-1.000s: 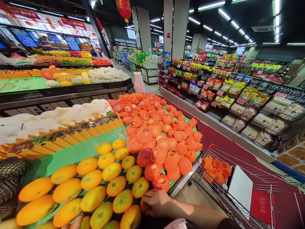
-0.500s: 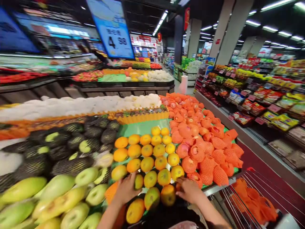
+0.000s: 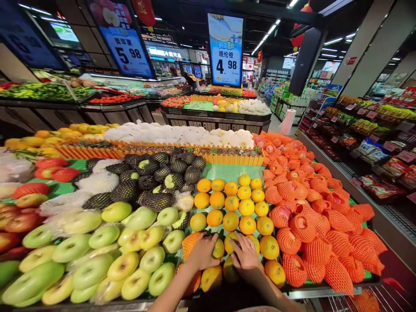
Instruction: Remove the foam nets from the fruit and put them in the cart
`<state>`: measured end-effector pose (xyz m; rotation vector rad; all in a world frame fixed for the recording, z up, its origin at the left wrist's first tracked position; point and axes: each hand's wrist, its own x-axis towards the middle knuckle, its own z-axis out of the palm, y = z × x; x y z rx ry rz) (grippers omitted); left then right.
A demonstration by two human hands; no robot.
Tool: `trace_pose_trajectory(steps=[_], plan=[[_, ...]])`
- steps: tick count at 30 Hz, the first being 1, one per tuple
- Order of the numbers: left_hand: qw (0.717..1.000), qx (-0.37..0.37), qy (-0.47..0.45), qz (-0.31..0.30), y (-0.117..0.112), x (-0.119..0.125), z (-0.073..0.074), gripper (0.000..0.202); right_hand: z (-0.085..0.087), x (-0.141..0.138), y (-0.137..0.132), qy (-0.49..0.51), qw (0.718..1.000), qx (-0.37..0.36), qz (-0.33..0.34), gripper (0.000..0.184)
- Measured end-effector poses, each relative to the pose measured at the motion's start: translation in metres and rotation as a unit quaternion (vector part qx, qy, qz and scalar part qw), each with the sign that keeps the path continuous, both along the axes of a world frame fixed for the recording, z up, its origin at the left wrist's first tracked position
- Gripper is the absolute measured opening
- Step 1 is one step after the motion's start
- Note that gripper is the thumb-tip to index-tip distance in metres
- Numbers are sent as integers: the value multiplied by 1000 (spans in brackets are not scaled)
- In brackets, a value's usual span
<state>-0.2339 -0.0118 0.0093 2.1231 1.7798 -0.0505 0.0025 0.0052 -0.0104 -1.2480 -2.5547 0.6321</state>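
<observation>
1. Shifting inward since the previous frame, the right hand [image 3: 246,255] has left the netted fruit [image 3: 303,227] and lies with fingers extended over the oranges [image 3: 231,221].
2. Left hand [image 3: 202,253]: still curved about one orange [image 3: 219,248]; cannot tell if gripping.
3. Oranges: in rows, right of green apples [image 3: 94,269].
4. Red apples [image 3: 24,220]: newly visible.

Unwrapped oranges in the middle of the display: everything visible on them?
Loose, roundish oranges, orange to yellow with a smooth-looking, faintly shiny peel; some carry a greenish tinge. They sit spaced in rough rows on a green mesh liner, right of the green apples and left of fruit in orange foam netting. The left hand and right hand lie over the near rows, hiding several; exact finger contact is unclear.
</observation>
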Motion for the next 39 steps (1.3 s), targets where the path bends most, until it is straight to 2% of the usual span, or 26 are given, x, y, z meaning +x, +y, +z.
trace_pose_trajectory(steps=[3,8,12,15,16,17,19,20,21,23,26,27,29,32,33,39], plan=[[1000,13,1,15,-3,5,-3,78,-13,-1,0,4,999,45,0,62],[998,26,8,53,-10,14,-10,75,-22,5,3,11,997,69,13,61],[998,25,0,58,-12,16,-15,82,-29,3,4,7,996,93,-6,61],[998,20,-16,49,-12,11,-12,94,-34,1,5,-2,993,115,-7,60],[998,22,-28,46,-12,7,-8,92,-35,1,6,-5,992,122,-3,60],[998,29,-42,47,-11,2,-3,83,-37,2,7,-8,992,129,3,60],[994,49,-57,79,-11,-12,10,49,-38,5,10,-10,990,138,17,59],[991,57,-52,113,-12,-21,17,35,-38,7,11,-8,989,143,22,58],[985,59,-37,157,-13,-30,23,32,-38,9,12,-6,989,149,28,57],[971,47,-5,236,-18,-46,30,39,-38,12,13,1,986,159,40,55],[953,19,15,302,-30,-59,27,43,-38,14,13,10,984,171,44,53],[952,13,13,306,-35,-59,23,43,-38,13,12,12,984,173,41,53],[962,14,0,272,-43,-55,13,48,-39,12,11,16,984,176,31,51],[977,15,-16,212,-47,-45,-2,94,-40,10,11,24,984,176,23,50],[978,16,-17,209,-46,-42,-6,101,-40,9,11,23,984,176,23,50],[971,61,-13,230,-29,-44,-10,91,-46,9,13,15,985,171,19,51]])
